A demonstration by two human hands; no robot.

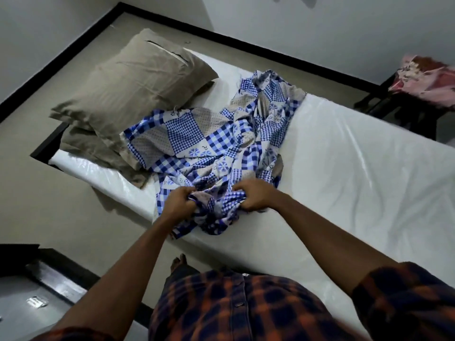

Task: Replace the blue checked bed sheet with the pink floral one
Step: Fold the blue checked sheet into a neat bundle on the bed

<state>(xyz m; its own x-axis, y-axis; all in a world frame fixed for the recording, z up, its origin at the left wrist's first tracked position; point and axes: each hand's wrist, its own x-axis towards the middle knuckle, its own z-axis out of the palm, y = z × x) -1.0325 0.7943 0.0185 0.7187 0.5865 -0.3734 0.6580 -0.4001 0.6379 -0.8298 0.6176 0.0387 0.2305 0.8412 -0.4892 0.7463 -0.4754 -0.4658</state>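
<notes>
From the head camera: the blue checked sheet lies off the mattress, bunched in a heap near the pillows. The left hand and right hand each clutch a fistful of it at the near edge. Stripping looks almost done. Next, I'd say: lift the bundle clear, then fetch the pink floral sheet waiting on the dark stool, well apart at far right.

Bedroom in a home, plainly: white mattress lying low, two brown pillows stacked at its head end, plain white walls with black skirting just beyond it, tan floor all round it.
</notes>
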